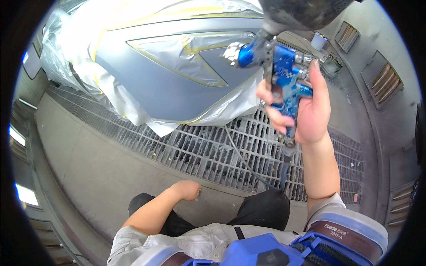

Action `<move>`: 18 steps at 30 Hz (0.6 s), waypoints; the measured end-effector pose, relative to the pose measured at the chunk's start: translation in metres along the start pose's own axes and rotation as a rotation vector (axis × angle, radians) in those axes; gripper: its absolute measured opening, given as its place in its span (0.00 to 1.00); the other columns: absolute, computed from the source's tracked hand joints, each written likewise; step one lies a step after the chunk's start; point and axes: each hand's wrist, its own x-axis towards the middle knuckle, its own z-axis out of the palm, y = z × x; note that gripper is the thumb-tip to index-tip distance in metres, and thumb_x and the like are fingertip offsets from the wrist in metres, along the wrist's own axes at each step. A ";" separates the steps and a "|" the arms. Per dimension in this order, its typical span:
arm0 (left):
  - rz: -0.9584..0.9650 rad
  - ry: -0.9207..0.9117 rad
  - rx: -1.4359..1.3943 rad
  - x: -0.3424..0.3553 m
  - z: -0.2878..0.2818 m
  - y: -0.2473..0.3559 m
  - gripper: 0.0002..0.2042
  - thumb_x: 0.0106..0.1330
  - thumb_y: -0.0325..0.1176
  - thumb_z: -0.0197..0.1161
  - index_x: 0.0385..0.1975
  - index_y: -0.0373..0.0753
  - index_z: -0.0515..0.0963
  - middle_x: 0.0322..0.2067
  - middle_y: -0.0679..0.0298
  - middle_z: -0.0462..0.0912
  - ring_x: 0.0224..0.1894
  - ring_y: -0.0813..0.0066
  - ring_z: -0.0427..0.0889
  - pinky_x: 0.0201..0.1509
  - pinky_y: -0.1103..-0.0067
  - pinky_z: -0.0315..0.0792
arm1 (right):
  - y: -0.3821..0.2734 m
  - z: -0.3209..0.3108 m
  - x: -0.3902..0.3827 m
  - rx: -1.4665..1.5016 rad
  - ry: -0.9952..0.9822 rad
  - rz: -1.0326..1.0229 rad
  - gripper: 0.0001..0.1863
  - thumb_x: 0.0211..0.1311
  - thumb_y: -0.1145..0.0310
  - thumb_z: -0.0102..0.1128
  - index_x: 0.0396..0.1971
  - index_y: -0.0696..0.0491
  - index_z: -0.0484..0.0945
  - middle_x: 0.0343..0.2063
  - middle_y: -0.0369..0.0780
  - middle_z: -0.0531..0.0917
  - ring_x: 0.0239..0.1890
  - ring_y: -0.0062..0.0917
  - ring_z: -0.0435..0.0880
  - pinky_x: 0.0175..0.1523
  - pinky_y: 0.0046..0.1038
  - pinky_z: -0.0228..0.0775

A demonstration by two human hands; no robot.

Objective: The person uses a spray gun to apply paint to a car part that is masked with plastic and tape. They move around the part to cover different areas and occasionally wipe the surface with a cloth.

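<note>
Our right hand (313, 117) holds a blue spray gun (284, 66) above a floor grating (191, 142), beside a grey car panel (133, 73) in the view, the panel dressed in pale masking film (71, 57) and yellow tape (207, 82). The grip is clamped on the handle (290, 106), fingers curled in front and thumb (317, 80) raised behind; we cannot tell whether the gun is firing, and no mist shows at the silver nozzle (231, 53), which points left. A dark cup (306, 15) sits atop the gun, cut off by the frame. Our left hand (186, 190), fingers together in a fist with nothing visible in it, appears between our bent knees (266, 208), well apart from the gun.

In our judgement, good work here calls for the nozzle square to the panel, an even gap along its curve, and a steady sweep of the whole right arm (321, 168) rather than a flick. Strokes should overlap evenly, with the flow begun and ended beyond the panel's edges. The masked triangle (162, 48) deserves care, since a wet coat could build up along its tape. The cup should ride level above us. The hose (248, 164), looping across the grating, could snag or brush the film; our free left hand could guide it clear.
</note>
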 end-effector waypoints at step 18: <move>0.029 0.110 -0.042 -0.050 -0.019 0.004 0.15 0.66 0.34 0.56 0.47 0.43 0.86 0.46 0.48 0.89 0.51 0.44 0.87 0.55 0.54 0.79 | -0.047 -0.063 0.012 -0.104 0.296 -0.102 0.40 0.77 0.27 0.29 0.48 0.51 0.75 0.32 0.36 0.78 0.13 0.14 0.60 0.17 0.22 0.56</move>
